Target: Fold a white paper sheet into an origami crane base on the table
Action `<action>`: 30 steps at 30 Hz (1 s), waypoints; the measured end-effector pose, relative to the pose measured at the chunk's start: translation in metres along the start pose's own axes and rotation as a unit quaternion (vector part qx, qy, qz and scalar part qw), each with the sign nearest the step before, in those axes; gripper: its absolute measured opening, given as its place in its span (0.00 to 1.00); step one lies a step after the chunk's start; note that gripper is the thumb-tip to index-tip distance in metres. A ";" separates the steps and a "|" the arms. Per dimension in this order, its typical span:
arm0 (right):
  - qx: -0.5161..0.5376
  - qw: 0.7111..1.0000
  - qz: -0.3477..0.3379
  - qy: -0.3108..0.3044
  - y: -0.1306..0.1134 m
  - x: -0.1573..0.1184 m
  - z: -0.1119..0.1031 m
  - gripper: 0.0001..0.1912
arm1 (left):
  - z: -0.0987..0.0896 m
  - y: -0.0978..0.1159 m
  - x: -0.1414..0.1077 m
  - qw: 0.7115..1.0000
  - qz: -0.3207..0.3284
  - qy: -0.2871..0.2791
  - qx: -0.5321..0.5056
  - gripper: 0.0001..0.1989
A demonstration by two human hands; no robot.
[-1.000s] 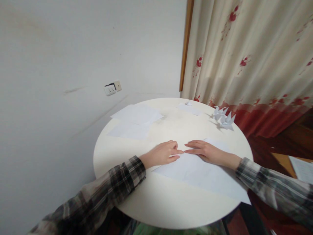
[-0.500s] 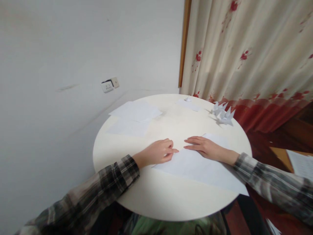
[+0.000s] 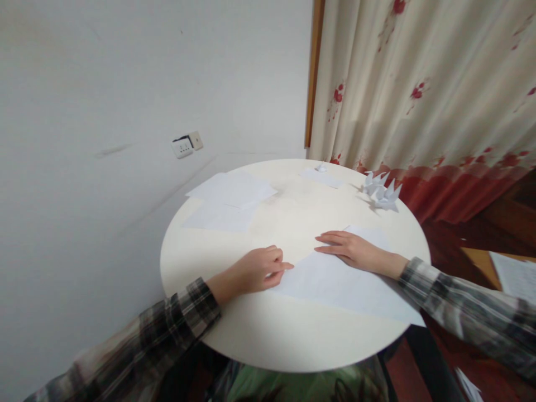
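Note:
A large white sheet of paper (image 3: pixel 335 290), with a slanting edge on its left, lies flat near the front of the round table. My left hand (image 3: pixel 262 271) rests at that edge, its index finger stretched out along it and the other fingers curled; it does not grip the paper. Flat on the upper part of the sheet lies my right hand (image 3: pixel 352 251), fingers stretched and slightly spread. Part of the paper is hidden beneath both hands.
Loose white sheets (image 3: pixel 234 190) overlap at the table's back left. Folded paper cranes (image 3: pixel 383 195) stand near the right rim. A smaller paper piece (image 3: pixel 321 177) with a tiny folded figure (image 3: pixel 321 167) lies at the back. The sheet's right corner overhangs the round table (image 3: pixel 293 346).
My left hand has slid left and slightly toward me along the paper's slanting edge. My right hand stays in place on the sheet.

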State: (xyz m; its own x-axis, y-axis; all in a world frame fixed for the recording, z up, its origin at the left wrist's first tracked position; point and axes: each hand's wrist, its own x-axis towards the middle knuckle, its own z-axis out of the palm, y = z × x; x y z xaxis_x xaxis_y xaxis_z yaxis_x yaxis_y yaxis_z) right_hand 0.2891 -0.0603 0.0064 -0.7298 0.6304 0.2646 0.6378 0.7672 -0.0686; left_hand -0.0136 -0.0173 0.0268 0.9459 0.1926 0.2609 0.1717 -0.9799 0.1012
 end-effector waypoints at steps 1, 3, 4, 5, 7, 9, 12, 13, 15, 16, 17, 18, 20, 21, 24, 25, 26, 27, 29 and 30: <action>0.000 1.000 -0.001 0.001 -0.001 0.001 0.000 0.25 | -0.001 0.002 -0.004 1.000 -0.005 0.001 -0.004 0.15; -0.002 1.000 -0.002 0.003 -0.003 0.002 0.000 0.25 | -0.005 0.005 -0.014 1.000 -0.012 0.001 -0.009 0.15; -0.003 1.000 -0.002 0.003 -0.005 0.003 0.000 0.25 | -0.006 0.007 -0.018 1.000 -0.014 0.002 -0.009 0.15; -0.005 1.000 -0.001 0.004 -0.006 0.004 0.000 0.24 | -0.008 0.008 -0.023 1.000 -0.018 0.000 -0.007 0.15; -0.008 1.000 0.000 0.004 -0.009 0.006 0.000 0.24 | -0.011 0.011 -0.031 1.000 -0.024 -0.007 0.001 0.15; -0.007 1.000 -0.001 0.004 -0.010 0.007 0.000 0.25 | -0.014 0.014 -0.038 0.999 -0.030 -0.015 0.013 0.15; -0.004 1.000 -0.002 0.001 -0.011 0.008 0.000 0.26 | -0.016 0.016 -0.046 0.999 -0.033 -0.024 0.024 0.14; -0.004 1.000 -0.001 -0.001 -0.011 0.008 0.000 0.26 | -0.016 0.016 -0.049 0.999 -0.034 -0.024 0.025 0.15; -0.006 1.000 0.002 -0.005 -0.012 0.009 0.000 0.26 | -0.016 0.016 -0.054 0.999 -0.035 -0.022 0.025 0.15; -0.008 1.000 0.002 -0.006 -0.013 0.009 0.000 0.26 | -0.015 0.016 -0.057 0.999 -0.035 -0.020 0.025 0.15; -0.009 1.000 0.003 -0.007 -0.013 0.010 0.000 0.26 | -0.015 0.016 -0.059 0.999 -0.036 -0.019 0.025 0.15; -0.010 1.000 0.003 -0.007 -0.014 0.010 0.000 0.25 | -0.015 0.017 -0.061 0.999 -0.036 -0.018 0.026 0.15; -0.012 1.000 0.004 -0.007 -0.015 0.011 0.000 0.25 | -0.014 0.017 -0.065 0.999 -0.037 -0.016 0.024 0.15; -0.013 1.000 0.005 -0.006 -0.015 0.011 0.001 0.24 | -0.014 0.017 -0.066 0.999 -0.037 -0.014 0.023 0.15; -0.011 1.000 0.009 -0.002 -0.016 0.011 0.001 0.24 | -0.014 0.018 -0.071 0.999 -0.041 -0.004 0.016 0.15; -0.009 1.000 0.009 0.001 -0.016 0.012 0.001 0.24 | -0.015 0.019 -0.073 0.999 -0.042 0.001 0.015 0.15; -0.007 1.000 0.009 0.003 -0.016 0.012 0.001 0.24 | -0.015 0.019 -0.074 0.999 -0.043 0.006 0.015 0.14; -0.004 1.000 0.008 0.005 -0.016 0.012 0.001 0.24 | -0.015 0.019 -0.076 0.999 -0.043 0.010 0.017 0.14; -0.001 1.000 0.007 0.008 -0.017 0.012 0.000 0.24 | -0.015 0.020 -0.080 0.999 -0.045 0.015 0.022 0.14; -0.001 1.000 0.008 0.008 -0.017 0.012 -0.001 0.24 | -0.015 0.021 -0.081 0.999 -0.046 0.015 0.025 0.14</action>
State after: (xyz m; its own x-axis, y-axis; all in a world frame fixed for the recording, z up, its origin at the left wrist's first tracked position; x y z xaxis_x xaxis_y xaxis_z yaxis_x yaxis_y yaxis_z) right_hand 0.2692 -0.0660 0.0114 -0.7159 0.6399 0.2792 0.6492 0.7573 -0.0713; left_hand -0.0912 -0.0523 0.0221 0.9167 0.2829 0.2823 0.2718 -0.9592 0.0786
